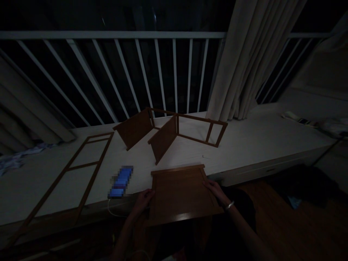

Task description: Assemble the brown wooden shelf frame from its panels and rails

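A brown wooden shelf panel (pixel 179 194) lies roughly flat in front of me, held by its two short sides. My left hand (pixel 146 198) grips its left edge, and my right hand (pixel 213 189), with a bracelet at the wrist, grips the right edge. Beyond it, a wooden side frame (pixel 194 117) lies on its long edge on the white ledge (pixel 261 137), with two more panels standing out from it, a left panel (pixel 136 128) and a nearer panel (pixel 164 137). A small thin metal piece (pixel 206 157) rests on the ledge, too small to name.
Another ladder-like wooden frame (pixel 83 168) lies at the left, overhanging the ledge's front edge. A blurred phone-like device (pixel 121 182) with a white cable (pixel 114 213) sits beside it. White railings (pixel 157 76) and beige curtains (pixel 241 61) stand behind. Dark cloth (pixel 301 185) lies on the floor at right.
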A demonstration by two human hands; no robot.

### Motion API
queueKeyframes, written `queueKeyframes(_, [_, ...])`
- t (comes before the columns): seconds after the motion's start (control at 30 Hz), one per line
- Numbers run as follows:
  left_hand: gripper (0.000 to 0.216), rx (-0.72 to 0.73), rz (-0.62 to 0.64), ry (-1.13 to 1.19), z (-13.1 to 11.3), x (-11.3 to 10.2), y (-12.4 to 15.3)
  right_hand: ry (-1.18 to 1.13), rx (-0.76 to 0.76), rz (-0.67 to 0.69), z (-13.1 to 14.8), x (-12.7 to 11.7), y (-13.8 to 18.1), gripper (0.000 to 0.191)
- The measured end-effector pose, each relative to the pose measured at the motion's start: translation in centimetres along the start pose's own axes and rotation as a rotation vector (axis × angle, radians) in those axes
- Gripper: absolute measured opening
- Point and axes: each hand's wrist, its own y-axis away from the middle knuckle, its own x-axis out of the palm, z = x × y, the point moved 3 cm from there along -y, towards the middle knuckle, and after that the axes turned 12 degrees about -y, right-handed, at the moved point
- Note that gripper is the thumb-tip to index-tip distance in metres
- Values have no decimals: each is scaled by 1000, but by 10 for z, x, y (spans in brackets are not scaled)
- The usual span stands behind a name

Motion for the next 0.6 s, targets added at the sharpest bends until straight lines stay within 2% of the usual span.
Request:
queueKeyframes(0.37, [49, 71, -90, -25, -12, -3, 8, -32, -25, -49, -9, 0, 0, 53])
queueKeyframes(0.6, [45, 107, -143, -45, -21, -7, 16, 6, -67, -93, 5, 0, 7, 51])
